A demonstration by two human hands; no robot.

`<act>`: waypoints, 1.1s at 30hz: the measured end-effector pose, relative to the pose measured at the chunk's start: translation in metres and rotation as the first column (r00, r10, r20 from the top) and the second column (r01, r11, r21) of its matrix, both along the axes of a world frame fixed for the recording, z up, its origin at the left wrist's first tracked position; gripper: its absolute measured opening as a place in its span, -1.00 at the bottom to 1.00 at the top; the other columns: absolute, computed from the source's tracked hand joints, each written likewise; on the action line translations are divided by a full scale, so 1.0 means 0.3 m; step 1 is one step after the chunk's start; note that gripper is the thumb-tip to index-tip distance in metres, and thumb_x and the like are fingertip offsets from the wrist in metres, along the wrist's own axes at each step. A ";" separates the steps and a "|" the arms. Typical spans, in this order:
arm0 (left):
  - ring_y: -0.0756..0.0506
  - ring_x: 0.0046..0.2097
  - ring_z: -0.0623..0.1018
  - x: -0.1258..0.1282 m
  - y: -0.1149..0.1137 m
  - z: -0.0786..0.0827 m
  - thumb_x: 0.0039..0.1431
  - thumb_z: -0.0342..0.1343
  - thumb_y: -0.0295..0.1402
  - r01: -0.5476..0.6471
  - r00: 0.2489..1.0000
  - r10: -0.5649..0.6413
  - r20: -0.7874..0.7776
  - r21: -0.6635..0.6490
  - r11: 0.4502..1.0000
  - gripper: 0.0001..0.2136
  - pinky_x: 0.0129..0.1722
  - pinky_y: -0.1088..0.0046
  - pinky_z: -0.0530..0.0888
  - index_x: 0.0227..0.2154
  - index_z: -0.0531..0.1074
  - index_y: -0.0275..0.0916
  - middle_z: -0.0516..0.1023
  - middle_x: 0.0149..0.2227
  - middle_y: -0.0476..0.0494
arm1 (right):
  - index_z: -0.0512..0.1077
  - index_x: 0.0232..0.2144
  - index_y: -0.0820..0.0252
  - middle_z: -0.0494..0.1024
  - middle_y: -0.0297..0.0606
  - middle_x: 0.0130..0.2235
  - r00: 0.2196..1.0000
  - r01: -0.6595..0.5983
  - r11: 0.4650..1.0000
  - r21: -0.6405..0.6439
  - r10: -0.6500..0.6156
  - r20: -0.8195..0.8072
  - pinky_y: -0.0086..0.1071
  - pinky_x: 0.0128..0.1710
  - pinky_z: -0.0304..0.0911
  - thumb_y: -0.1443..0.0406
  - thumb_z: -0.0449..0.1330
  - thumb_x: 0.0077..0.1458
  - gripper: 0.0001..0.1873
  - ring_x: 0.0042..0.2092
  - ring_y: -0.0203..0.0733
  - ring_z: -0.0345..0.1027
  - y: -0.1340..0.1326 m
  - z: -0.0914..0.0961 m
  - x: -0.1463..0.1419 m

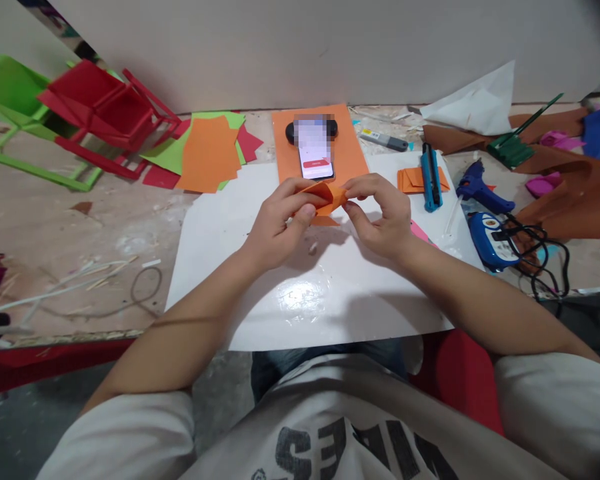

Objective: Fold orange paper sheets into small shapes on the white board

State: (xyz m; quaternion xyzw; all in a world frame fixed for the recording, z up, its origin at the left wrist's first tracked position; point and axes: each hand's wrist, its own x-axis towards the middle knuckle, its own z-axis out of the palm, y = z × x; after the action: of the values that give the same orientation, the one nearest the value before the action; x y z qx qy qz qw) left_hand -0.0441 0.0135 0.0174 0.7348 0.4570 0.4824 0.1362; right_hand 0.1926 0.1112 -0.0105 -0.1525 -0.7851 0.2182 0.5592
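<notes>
Both my hands hold a folded piece of orange paper (334, 199) above a white board (280, 300). My left hand (283, 220) grips its left side, with the thumb in front and the fingers behind. At the right end, the thumb and index finger of my right hand (380, 213) pinch the paper's edge. The piece looks bent into a hollow shape, and part of it is hidden by my left fingers. Just beyond it a lit phone (316, 150) leans on a black object over an orange sheet (285, 143).
A blue cutter (431, 179) lies on folded orange pieces (410, 180). Farther right are a blue glue gun (483, 188), a blue corded device (495, 240) and brown sheets (580, 207). Coloured sheets (210, 153) and red and green chair-shaped models (103, 100) stand at the left.
</notes>
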 end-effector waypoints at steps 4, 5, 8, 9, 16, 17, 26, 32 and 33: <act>-0.29 0.19 0.76 0.001 0.000 -0.004 0.73 0.17 0.11 -0.020 1.000 0.021 0.018 -0.042 0.999 -0.60 0.21 -0.01 0.79 -0.01 0.77 -0.05 0.76 0.18 -0.26 | 0.66 0.01 -0.10 0.82 -0.15 -0.03 0.999 -0.009 0.999 -0.036 0.011 0.034 0.24 0.17 0.72 0.03 0.36 0.56 -0.82 0.06 0.18 0.75 0.007 -0.002 0.001; -0.30 0.19 0.76 0.001 0.000 -0.005 0.71 0.19 0.12 -0.020 0.999 0.022 0.023 -0.055 0.998 -0.60 0.21 -0.01 0.79 -0.01 0.76 -0.05 0.76 0.18 -0.27 | 0.66 0.00 -0.10 0.82 -0.15 -0.02 0.999 -0.010 0.999 -0.052 0.013 0.048 0.28 0.20 0.71 0.01 0.37 0.55 -0.80 0.08 0.20 0.75 0.008 -0.001 0.002; -0.27 0.17 0.77 0.001 -0.001 -0.004 0.68 0.24 0.13 -0.019 0.999 0.023 0.042 -0.088 0.996 -0.61 0.18 0.04 0.80 -0.03 0.75 -0.06 0.76 0.19 -0.27 | 0.68 -0.02 -0.11 0.83 -0.14 0.02 0.997 -0.021 0.997 -0.077 0.026 0.069 0.32 0.24 0.70 -0.03 0.40 0.53 -0.77 0.12 0.22 0.76 0.009 0.003 0.006; -0.27 0.15 0.77 0.001 -0.001 -0.003 0.68 0.25 0.13 -0.021 0.999 0.025 0.044 -0.093 0.995 -0.61 0.17 0.04 0.80 -0.04 0.75 -0.06 0.76 0.17 -0.26 | 0.69 -0.03 -0.11 0.83 -0.15 0.04 0.997 -0.023 0.997 -0.076 0.029 0.072 0.33 0.25 0.70 -0.03 0.40 0.53 -0.78 0.13 0.22 0.76 0.008 0.005 0.008; -0.26 0.08 0.77 0.005 -0.001 -0.004 0.67 0.26 0.13 -0.041 0.999 0.042 0.018 -0.070 0.997 -0.61 0.15 0.02 0.80 -0.06 0.74 -0.06 0.78 0.16 -0.26 | 0.72 0.02 -0.16 0.82 -0.19 0.07 0.998 -0.058 0.998 -0.023 0.059 0.036 0.30 0.26 0.69 0.13 0.38 0.54 -0.89 0.14 0.19 0.75 0.001 0.007 0.007; -0.26 0.08 0.77 0.005 -0.001 -0.006 0.67 0.26 0.13 -0.042 0.999 0.043 0.016 -0.067 0.997 -0.61 0.13 0.03 0.80 -0.06 0.74 -0.06 0.78 0.16 -0.26 | 0.72 0.02 -0.15 0.82 -0.20 0.07 0.997 -0.064 0.998 -0.026 0.065 0.031 0.29 0.25 0.69 0.14 0.38 0.54 -0.89 0.13 0.18 0.75 0.002 0.007 0.007; -0.27 0.17 0.78 -0.003 -0.002 -0.005 0.66 0.26 0.18 -0.034 0.999 0.034 0.004 -0.083 0.996 -0.58 0.17 0.04 0.80 0.01 0.76 -0.05 0.76 0.20 -0.27 | 0.74 -0.11 -0.09 0.85 -0.24 -0.07 0.997 0.024 0.998 -0.061 -0.019 0.071 0.09 0.12 0.70 0.24 0.35 0.51 -0.87 0.01 0.09 0.76 0.013 0.004 0.010; -0.29 0.21 0.78 0.001 -0.010 -0.004 0.67 0.30 0.01 -0.096 0.991 0.094 -0.100 -0.022 0.995 -0.73 0.28 -0.02 0.74 0.02 0.73 -0.05 0.79 0.21 -0.25 | 0.75 -0.11 -0.08 0.86 -0.28 -0.11 0.997 0.065 0.998 -0.013 -0.064 0.037 0.01 0.06 0.71 0.34 0.31 0.50 -0.78 -0.02 0.04 0.79 0.012 -0.004 0.007; -0.29 0.21 0.78 0.004 -0.012 -0.007 0.68 0.28 -0.03 -0.124 0.984 0.123 -0.126 -0.002 0.992 -0.76 0.36 -0.06 0.70 0.01 0.72 -0.05 0.80 0.20 -0.23 | 0.75 -0.10 -0.07 0.86 -0.29 -0.11 0.998 0.059 0.998 -0.008 -0.059 0.034 -0.01 0.06 0.71 0.36 0.31 0.50 -0.77 -0.02 0.02 0.79 0.011 -0.004 0.007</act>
State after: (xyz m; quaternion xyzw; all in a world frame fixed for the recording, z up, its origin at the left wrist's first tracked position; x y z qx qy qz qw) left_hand -0.0430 0.0099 0.0153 0.7331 0.5118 0.4406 0.0806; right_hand 0.1948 0.1143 -0.0117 -0.1816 -0.7886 0.2024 0.5515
